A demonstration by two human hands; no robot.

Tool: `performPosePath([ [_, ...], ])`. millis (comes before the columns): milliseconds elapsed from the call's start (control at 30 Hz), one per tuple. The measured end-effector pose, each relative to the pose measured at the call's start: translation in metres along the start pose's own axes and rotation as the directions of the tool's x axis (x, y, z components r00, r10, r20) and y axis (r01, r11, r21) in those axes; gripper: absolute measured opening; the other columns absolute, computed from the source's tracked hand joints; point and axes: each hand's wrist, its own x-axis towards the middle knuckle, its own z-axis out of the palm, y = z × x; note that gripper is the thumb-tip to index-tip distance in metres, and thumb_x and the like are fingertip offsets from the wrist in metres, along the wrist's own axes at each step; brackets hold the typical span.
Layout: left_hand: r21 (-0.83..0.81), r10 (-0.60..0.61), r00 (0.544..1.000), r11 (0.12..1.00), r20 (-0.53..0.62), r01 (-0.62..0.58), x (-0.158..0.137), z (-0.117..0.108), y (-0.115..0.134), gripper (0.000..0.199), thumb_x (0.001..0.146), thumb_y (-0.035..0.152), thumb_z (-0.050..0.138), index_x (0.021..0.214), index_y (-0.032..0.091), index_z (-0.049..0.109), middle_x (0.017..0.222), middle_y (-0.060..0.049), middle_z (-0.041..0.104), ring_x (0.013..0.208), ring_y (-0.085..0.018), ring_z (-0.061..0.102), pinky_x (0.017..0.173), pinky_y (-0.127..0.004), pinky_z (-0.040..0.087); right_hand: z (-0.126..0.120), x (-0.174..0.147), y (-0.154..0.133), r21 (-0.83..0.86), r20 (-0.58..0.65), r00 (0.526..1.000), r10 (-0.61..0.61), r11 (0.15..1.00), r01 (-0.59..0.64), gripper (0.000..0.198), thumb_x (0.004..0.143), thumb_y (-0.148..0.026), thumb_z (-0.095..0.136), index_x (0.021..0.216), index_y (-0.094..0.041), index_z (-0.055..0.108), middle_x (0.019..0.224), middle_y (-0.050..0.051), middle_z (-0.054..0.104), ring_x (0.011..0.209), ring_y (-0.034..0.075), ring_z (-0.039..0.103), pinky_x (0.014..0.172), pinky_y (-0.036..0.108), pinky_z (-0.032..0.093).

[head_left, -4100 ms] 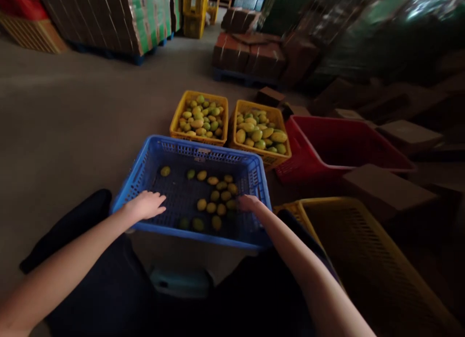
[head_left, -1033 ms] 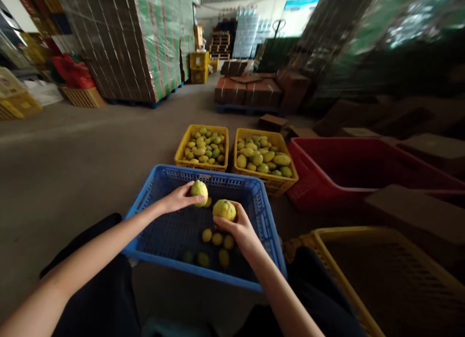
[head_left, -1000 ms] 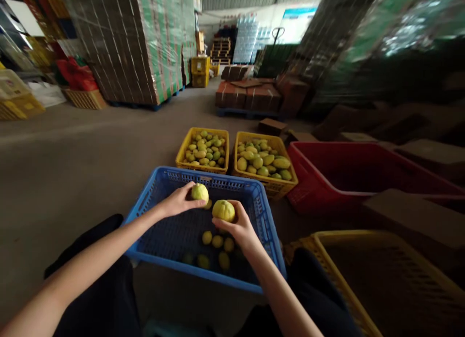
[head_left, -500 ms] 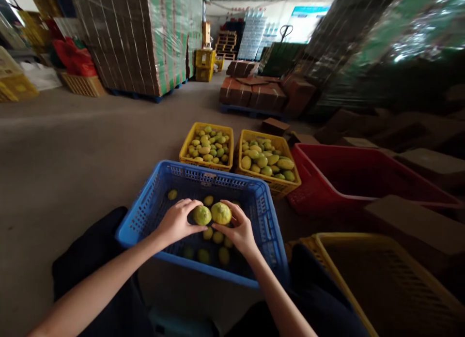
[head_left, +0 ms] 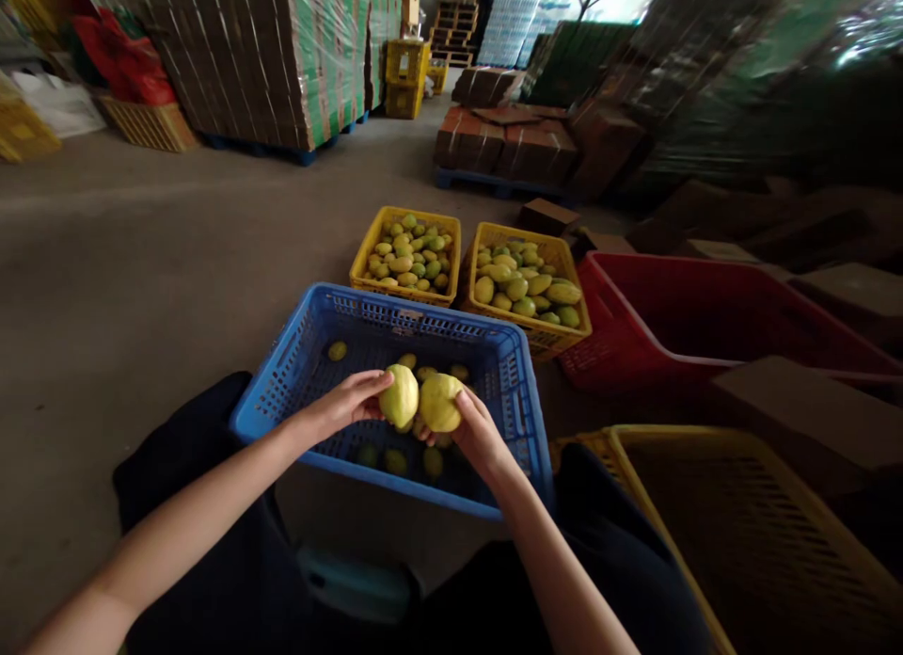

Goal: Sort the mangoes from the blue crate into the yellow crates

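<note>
Over the blue crate (head_left: 508,420), my left hand (head_left: 353,398) grips a yellow-green lemon (head_left: 399,395), thumb on top and fingers underneath. My right hand (head_left: 477,429) is closed around a second, rounder lemon (head_left: 441,403), with fingertips showing below it. The two fruits are side by side, nearly touching. Beneath them, several smaller or darker lemons lie on the crate floor, one alone (head_left: 337,351) near its far left corner. My hands and the held fruits hide part of that pile.
Beyond the blue crate stand two yellow crates (head_left: 405,295) full of yellow and green fruit. To the right are a red bin (head_left: 599,326) and a yellow crate (head_left: 635,436). Wrapped pallet stacks (head_left: 331,62) and cardboard boxes (head_left: 540,151) stand farther back.
Both lemons have been turned in my hands, from their ends facing me to their sides. My grip has shifted around them. The view has tilted down slightly.
</note>
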Motion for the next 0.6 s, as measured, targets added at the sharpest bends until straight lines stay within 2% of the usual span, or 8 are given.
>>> performPosePath([
  [67,-0.144,-0.127,0.992,0.982,0.002,0.126,0.0026,0.0003,-0.0035,0.055,0.069,0.058,0.07,0.097,0.012,0.066,0.087,-0.007,0.069,0.07,-0.013,0.064,0.063,-0.021,0.052,0.0012,0.0018,0.0027,0.04,0.062,0.994,0.087,0.995,-0.089,0.06,0.063,-0.07,0.064,0.09,-0.016,0.062,0.063,0.005,0.069,0.047,0.02,0.063,0.041,0.027,0.048],
  [167,-0.248,-0.253,0.966,0.934,0.049,0.257,0.0056,0.0017,-0.0066,0.049,0.078,0.055,0.063,0.096,0.01,0.066,0.081,-0.009,0.07,0.065,-0.012,0.065,0.059,-0.018,0.052,0.0014,0.0054,0.0055,0.043,0.052,0.983,0.176,0.983,-0.178,0.065,0.061,-0.077,0.059,0.079,-0.014,0.065,0.058,0.007,0.068,0.044,0.018,0.061,0.039,0.024,0.045],
  [400,-0.264,-0.312,0.947,0.91,0.074,0.32,0.0073,0.0046,-0.0056,0.052,0.083,0.057,0.055,0.094,0.008,0.066,0.074,-0.01,0.07,0.059,-0.011,0.064,0.056,-0.016,0.052,0.0015,0.0089,0.0057,0.04,0.042,0.961,0.272,0.961,-0.274,0.066,0.066,-0.078,0.051,0.072,-0.013,0.065,0.055,0.008,0.067,0.042,0.016,0.059,0.038,0.024,0.044],
  [467,-0.247,-0.301,0.952,0.92,0.055,0.306,0.0081,0.0048,-0.0072,0.052,0.081,0.058,0.056,0.096,0.009,0.065,0.076,-0.01,0.07,0.061,-0.011,0.064,0.057,-0.017,0.053,0.0024,0.0083,0.0061,0.042,0.028,0.965,0.261,0.964,-0.262,0.065,0.065,-0.077,0.052,0.076,-0.014,0.063,0.055,0.007,0.066,0.043,0.017,0.06,0.039,0.025,0.045],
  [500,-0.227,-0.272,0.962,0.936,0.023,0.27,0.0084,0.0049,-0.0083,0.051,0.08,0.058,0.058,0.097,0.01,0.064,0.079,-0.009,0.069,0.063,-0.011,0.064,0.059,-0.018,0.053,0.0029,0.0076,0.0064,0.04,-0.004,0.976,0.219,0.975,-0.219,0.062,0.066,-0.075,0.055,0.079,-0.015,0.062,0.057,0.006,0.066,0.044,0.017,0.06,0.04,0.025,0.046],
  [533,-0.191,-0.216,0.976,0.96,-0.029,0.206,0.0085,0.0049,-0.0093,0.051,0.077,0.058,0.061,0.098,0.011,0.063,0.082,-0.009,0.069,0.066,-0.012,0.065,0.061,-0.02,0.054,0.0034,0.0068,0.0067,0.026,-0.055,0.987,0.151,0.988,-0.15,0.056,0.066,-0.07,0.06,0.083,-0.016,0.06,0.059,0.004,0.066,0.046,0.016,0.06,0.042,0.026,0.047],
  [600,-0.033,0.003,0.987,0.999,-0.161,-0.008,0.0072,0.0047,-0.0105,0.052,0.069,0.055,0.071,0.099,0.015,0.059,0.089,-0.007,0.068,0.074,-0.014,0.065,0.067,-0.025,0.055,0.0044,0.0045,0.007,-0.07,-0.182,0.981,-0.061,0.996,0.048,0.045,0.065,-0.053,0.073,0.091,-0.021,0.055,0.068,-0.001,0.067,0.055,0.016,0.063,0.05,0.026,0.052],
])
